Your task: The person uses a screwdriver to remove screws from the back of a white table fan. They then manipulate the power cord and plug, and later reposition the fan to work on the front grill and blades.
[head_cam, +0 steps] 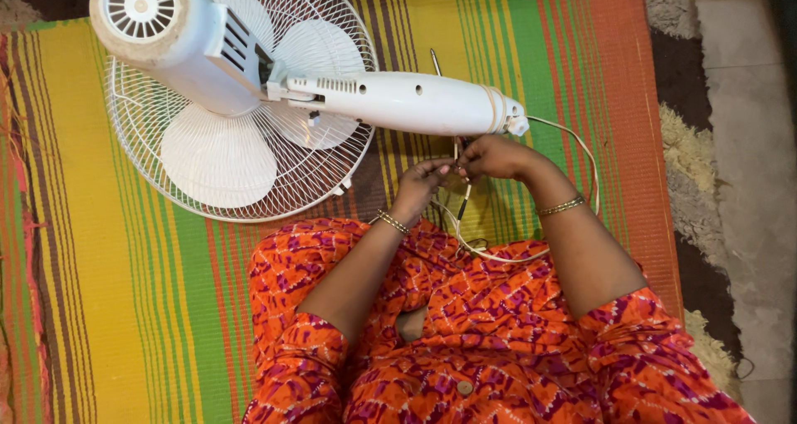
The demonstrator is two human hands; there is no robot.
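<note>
A white electric fan (249, 83) lies face down on a striped mat (124, 291), its round grille (166, 175) to the left and its white stem (415, 102) pointing right. Below the stem's end, my left hand (419, 185) and my right hand (494, 156) meet, fingers pinched on the thin wires (462, 193) that hang from the fan. A white cord (498, 256) loops from the stem's end down over my lap. What exactly sits between the fingertips is too small to tell.
A thin metal tool (435, 61) lies on the mat just beyond the stem. The mat's orange edge (647, 142) gives way to a shaggy rug (689, 166) and grey floor (747, 183) on the right. My orange patterned knees (465, 308) fill the foreground.
</note>
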